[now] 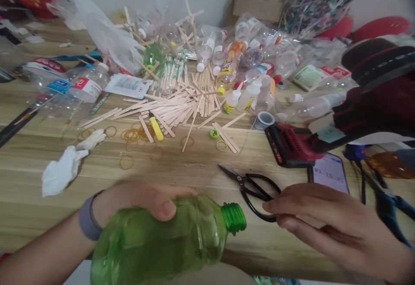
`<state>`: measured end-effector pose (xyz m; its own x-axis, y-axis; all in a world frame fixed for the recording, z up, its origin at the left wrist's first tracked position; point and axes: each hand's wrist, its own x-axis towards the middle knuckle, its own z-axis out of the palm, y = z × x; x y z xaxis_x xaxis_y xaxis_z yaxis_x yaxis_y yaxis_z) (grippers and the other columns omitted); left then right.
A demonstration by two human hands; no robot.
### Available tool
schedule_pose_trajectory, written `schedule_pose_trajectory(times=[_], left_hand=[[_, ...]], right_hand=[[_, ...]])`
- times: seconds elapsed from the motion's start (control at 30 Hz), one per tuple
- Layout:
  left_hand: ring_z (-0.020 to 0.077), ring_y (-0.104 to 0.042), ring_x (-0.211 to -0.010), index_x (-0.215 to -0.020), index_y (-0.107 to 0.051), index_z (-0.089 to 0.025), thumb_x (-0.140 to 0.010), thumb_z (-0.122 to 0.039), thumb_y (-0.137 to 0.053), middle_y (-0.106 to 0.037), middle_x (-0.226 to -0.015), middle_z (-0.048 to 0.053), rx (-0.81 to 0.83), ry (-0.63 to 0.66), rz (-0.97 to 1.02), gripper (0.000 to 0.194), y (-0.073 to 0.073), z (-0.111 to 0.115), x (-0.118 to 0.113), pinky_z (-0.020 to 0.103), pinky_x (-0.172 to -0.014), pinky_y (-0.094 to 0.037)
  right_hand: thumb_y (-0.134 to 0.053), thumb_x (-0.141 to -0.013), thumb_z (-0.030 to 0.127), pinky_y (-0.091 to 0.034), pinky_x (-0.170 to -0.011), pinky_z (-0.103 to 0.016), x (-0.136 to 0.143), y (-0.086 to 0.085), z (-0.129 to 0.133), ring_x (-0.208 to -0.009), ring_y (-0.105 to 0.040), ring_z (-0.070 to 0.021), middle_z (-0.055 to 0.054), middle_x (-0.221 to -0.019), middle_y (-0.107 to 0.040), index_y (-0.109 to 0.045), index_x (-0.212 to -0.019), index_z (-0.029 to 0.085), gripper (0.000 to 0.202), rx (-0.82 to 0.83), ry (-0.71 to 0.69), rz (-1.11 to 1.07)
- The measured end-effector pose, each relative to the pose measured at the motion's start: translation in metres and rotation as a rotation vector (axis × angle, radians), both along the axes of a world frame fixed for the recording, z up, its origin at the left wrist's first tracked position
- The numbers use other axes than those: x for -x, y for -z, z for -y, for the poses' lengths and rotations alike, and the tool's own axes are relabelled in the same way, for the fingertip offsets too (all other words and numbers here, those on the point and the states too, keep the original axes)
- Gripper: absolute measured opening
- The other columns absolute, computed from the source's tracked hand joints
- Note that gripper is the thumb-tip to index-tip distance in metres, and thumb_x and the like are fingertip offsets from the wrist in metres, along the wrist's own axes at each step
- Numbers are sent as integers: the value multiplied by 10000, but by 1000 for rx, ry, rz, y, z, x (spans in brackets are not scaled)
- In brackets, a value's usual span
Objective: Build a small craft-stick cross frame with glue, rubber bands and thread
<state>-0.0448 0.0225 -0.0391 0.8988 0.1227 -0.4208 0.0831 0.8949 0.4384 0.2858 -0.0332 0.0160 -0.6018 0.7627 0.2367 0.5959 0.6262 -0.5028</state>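
Note:
A clear green plastic bottle lies sideways in my left hand. My thumb rests along its upper side and the other fingers are mostly hidden behind it. Its threaded neck has no cap and points to the right. Black-handled scissors lie on the wooden table just beyond the neck, blades toward the upper left. At their handle loops, the thumb and fingers of my right hand close on the nearer loop. A purple-grey band circles my left wrist.
Wooden sticks spread across the middle, with rubber bands and a yellow-handled tool nearby. Plastic bottles crowd the back. On the right are a red power tool, a phone and pliers. Crumpled tissue lies left.

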Motion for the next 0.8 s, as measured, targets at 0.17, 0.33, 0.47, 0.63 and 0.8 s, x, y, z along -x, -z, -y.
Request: schedule_pose_trajectory(times=[0.17,0.33,0.47,0.63,0.8], left_hand=[[213,-648,-1086,-1265,-610,-188,-761,-307,-706,-736,-1121,17,10,27,-1,526,-10,0,-9,295,-838,-521],[243,-662,-1002,-1229,-630,-146,-709,-344,-687,-728,-1036,28,42,22,-35,559,-25,3,-25,312,-803,-527],[249,-650,-1006,-1201,-628,-135,-710,-362,-691,-712,-1052,54,16,66,-35,544,-20,5,-29,319,-828,-519],[254,-628,-1053,-1223,-622,-159,-738,-374,-680,-706,-1089,40,-13,102,-33,534,-12,6,-30,332,-859,-508],[262,-658,-1011,-1233,-633,-193,-717,-414,-712,-708,-1099,44,-36,137,-2,566,-5,10,-30,358,-847,-525]], right_hand=[[-595,-892,149,-489,-608,-150,18,16,3,-612,-668,-64,55,-695,-712,-631,-1056,235,189,141,-21,-196],[-542,-914,155,-440,-590,-202,29,29,3,-578,-605,-91,18,-633,-673,-651,-953,181,119,252,-141,-320],[-491,-960,292,-351,-551,-252,32,32,-1,-570,-539,-110,12,-631,-618,-627,-797,190,236,363,-313,-156],[-302,-1029,430,-324,-582,-302,34,29,-4,-583,-519,-130,9,-652,-598,-596,-733,208,473,288,-376,49],[-281,-1038,357,-306,-520,-318,36,22,2,-507,-460,-138,3,-569,-556,-565,-593,210,549,77,-343,81]])
